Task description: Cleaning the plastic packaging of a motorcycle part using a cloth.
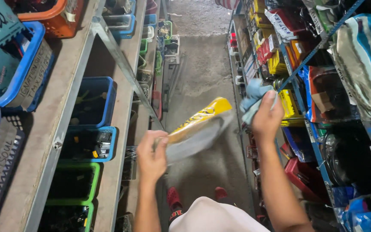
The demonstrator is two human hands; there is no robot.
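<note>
Blue baskets (94, 101), green basket (74, 182) left shelves; packaged goods (275, 47) right.

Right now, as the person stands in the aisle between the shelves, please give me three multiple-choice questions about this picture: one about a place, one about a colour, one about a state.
1. Where is the light blue cloth?
A. On the floor
B. In the right hand, raised near the right-side shelves
C. In a green basket

2. What colour is the top of the plastic package in the left hand?
A. Yellow
B. Purple
C. White

3. How is the package held?
A. Lying on a shelf
B. Hanging from a hook
C. Gripped at its near end, the far end tilted up over the aisle

Answers:
1 B, the fingers close around the cloth beside the shelf.
2 A, its upper face is bright yellow.
3 C, the left hand pinches one end and nothing supports the rest.
</note>
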